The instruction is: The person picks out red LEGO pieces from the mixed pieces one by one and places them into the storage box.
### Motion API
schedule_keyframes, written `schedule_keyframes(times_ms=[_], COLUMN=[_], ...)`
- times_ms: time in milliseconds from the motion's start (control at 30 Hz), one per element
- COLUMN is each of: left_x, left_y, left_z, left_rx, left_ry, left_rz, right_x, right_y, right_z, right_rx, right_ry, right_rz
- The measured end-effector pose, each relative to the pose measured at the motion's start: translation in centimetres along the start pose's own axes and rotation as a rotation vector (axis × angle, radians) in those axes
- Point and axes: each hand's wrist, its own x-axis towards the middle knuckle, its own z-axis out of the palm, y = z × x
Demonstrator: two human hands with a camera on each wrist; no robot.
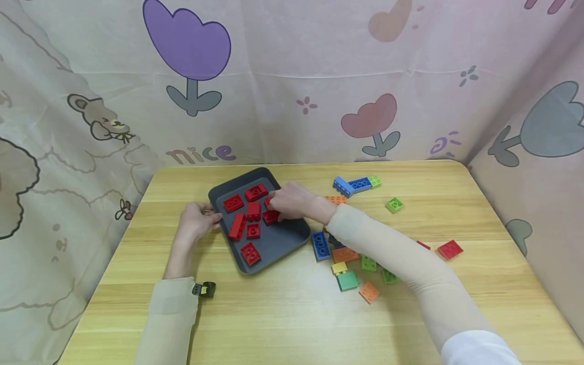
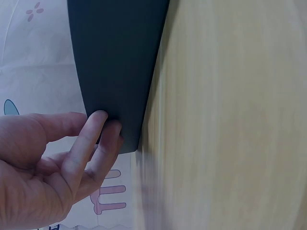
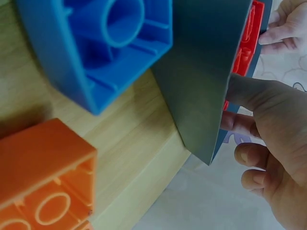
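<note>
A dark grey tray [image 1: 283, 248] lies tilted at an angle on the table, with several red toy bricks [image 1: 237, 226] inside it. My left hand [image 1: 195, 220] holds the tray's left edge, thumb at the rim and fingers [image 2: 98, 117] against the outer wall. Over the tray's right side reaches my right hand [image 1: 294, 200], its thumb and index finger going past the rim to a red brick [image 3: 226, 104] that shows between them. Their tips are hidden behind the tray wall in the right wrist view. The other right-hand fingers [image 3: 253, 155] are curled outside the tray.
Right of the tray lie a blue brick [image 1: 321, 246], orange bricks [image 1: 345, 254], a green brick [image 1: 348, 280] and other loose pieces. Joined blue bricks [image 1: 343, 186] lie farther back. A flat red brick [image 1: 450, 249] is beyond the right forearm. A printed curtain [image 1: 274, 126] borders the table.
</note>
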Motion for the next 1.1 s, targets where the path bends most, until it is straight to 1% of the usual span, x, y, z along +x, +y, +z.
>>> schedule_keyframes(times_ms=[200,467,600,933,1100], left_x=[0.0,-0.1,-0.1,0.0,0.0], left_y=[0.1,0.0,0.1,0.1,0.0], left_z=[0.1,0.1,0.1,0.1,0.1], left_rx=[0.006,-0.001,-0.009,-0.005,-0.017], left_ry=[0.002,-0.001,-0.003,0.001,-0.002], left_rz=[-0.003,0.002,0.001,-0.002,0.0], right_x=[-0.2,-0.9,-1.5,-3.2,-4.3], right_y=[0.2,0.7,0.9,1.3,1.6], right_z=[0.0,-0.7,-1.0,-1.9,-2.4], right_rx=[0.011,0.033,0.032,0.034,0.088], right_ry=[0.006,0.042,0.06,0.074,0.075], right_rz=[-0.009,-0.012,-0.005,0.005,0.038])
